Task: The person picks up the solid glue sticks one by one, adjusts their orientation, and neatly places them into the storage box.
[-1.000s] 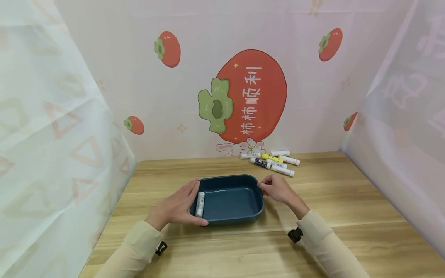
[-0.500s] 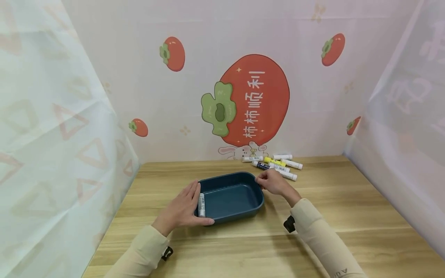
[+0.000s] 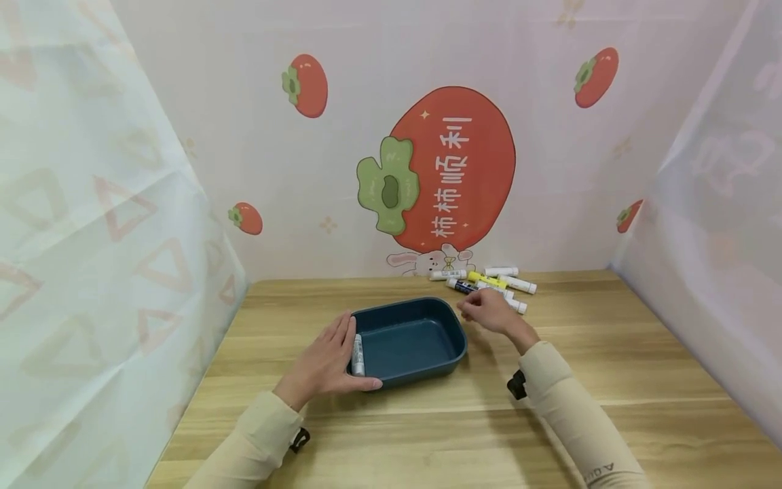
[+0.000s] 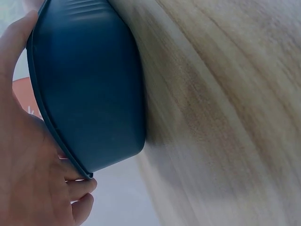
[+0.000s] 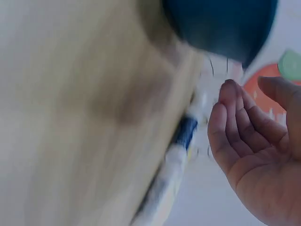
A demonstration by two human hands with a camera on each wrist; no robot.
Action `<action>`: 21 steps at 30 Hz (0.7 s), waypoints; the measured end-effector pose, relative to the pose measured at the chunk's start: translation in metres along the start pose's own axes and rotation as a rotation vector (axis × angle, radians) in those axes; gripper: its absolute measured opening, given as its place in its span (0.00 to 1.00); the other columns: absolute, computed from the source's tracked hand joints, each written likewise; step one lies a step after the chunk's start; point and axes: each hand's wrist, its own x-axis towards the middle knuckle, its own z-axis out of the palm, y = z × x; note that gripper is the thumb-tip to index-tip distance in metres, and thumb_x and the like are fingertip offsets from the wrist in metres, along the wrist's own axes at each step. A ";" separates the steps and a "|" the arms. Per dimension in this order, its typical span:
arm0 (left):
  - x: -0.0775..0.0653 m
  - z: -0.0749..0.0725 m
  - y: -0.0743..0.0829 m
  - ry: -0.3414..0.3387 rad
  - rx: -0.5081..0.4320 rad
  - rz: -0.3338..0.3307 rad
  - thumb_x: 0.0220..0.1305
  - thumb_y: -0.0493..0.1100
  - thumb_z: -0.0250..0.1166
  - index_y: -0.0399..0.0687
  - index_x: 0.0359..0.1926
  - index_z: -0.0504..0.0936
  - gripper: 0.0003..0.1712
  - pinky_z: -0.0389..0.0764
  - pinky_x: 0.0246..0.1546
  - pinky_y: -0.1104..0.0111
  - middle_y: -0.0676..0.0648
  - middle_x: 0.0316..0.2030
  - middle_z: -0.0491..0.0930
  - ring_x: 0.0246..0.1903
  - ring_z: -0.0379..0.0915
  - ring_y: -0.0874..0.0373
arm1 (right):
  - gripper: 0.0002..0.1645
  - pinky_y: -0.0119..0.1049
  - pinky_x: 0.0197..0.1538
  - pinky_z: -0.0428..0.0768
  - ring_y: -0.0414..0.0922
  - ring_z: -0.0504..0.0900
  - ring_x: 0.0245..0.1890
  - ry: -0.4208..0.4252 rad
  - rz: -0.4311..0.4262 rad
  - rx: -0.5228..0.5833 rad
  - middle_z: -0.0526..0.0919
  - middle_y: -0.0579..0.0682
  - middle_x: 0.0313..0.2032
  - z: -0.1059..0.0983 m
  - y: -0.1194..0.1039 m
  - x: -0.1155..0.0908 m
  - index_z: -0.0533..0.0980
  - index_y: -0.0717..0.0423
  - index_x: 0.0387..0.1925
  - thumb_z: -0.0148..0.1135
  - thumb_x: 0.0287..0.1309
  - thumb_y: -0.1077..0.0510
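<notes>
A dark blue rectangular dish (image 3: 415,343) stands on the wooden table, slightly turned. My left hand (image 3: 326,358) holds its left end, the thumb along the near rim and the fingers at the far rim. In the left wrist view, that hand (image 4: 40,165) bends over the dish's rim (image 4: 89,94). One white capped tube (image 3: 358,356) lies inside, against the left wall. Just off the dish's far right corner is my right hand (image 3: 495,312), apart from it. The right wrist view shows this hand (image 5: 263,146) with loosely bent fingers and nothing in them.
Behind the right hand, near the back wall, lie several capped tubes: mostly white ones (image 3: 518,284), a yellow one (image 3: 489,279) and a dark blue one (image 3: 461,285). The right hand partly covers some. Printed cloth walls (image 3: 342,170) enclose the table (image 3: 293,302) at back and sides.
The dish has turned slightly, its right end swinging away from me, with my left hand staying on it. My right hand has left the dish's right rim and moved toward the tubes.
</notes>
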 end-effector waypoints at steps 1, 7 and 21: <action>0.001 0.000 0.000 -0.003 0.002 0.000 0.56 0.89 0.56 0.29 0.83 0.47 0.79 0.56 0.83 0.46 0.31 0.84 0.43 0.84 0.43 0.37 | 0.17 0.36 0.38 0.82 0.48 0.87 0.37 0.016 0.004 -0.020 0.90 0.57 0.37 -0.007 0.003 0.000 0.88 0.61 0.44 0.60 0.77 0.53; 0.002 -0.001 0.000 -0.023 0.004 -0.005 0.55 0.88 0.56 0.30 0.83 0.46 0.79 0.55 0.83 0.46 0.32 0.84 0.42 0.85 0.42 0.37 | 0.17 0.50 0.48 0.87 0.54 0.88 0.42 0.071 0.004 -0.189 0.90 0.62 0.42 -0.048 0.026 0.002 0.85 0.67 0.47 0.62 0.74 0.55; 0.001 -0.001 0.000 -0.034 -0.026 -0.017 0.55 0.89 0.57 0.31 0.83 0.46 0.79 0.54 0.83 0.47 0.33 0.85 0.42 0.85 0.41 0.38 | 0.18 0.46 0.41 0.79 0.49 0.77 0.33 0.029 0.070 -0.363 0.81 0.57 0.31 -0.071 0.079 -0.005 0.81 0.71 0.44 0.69 0.68 0.56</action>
